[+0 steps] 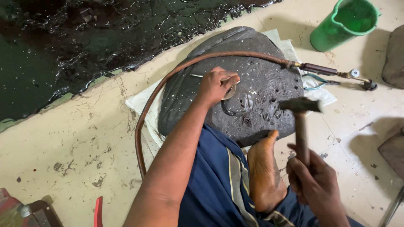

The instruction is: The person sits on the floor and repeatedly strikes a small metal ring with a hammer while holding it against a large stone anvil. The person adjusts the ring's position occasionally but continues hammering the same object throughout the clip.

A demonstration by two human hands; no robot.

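1. Blue cloth with a pale stripe covers the person's lap at the bottom edge, and a bare foot rests on it, toes touching the near edge of the block.
2. Right hand is closed in a fist around the wooden handle of a hammer, whose blurred head is raised above the block's right side.
3. Left hand sits farther in, fingers pressed together, pinching a thin metal punch against a small round metal disc.
4. Disc and punch lie on a dark, pitted block set on white sheets.
5. Brown hose curves over the block to a torch.
6. Green jug stands beyond, top right.
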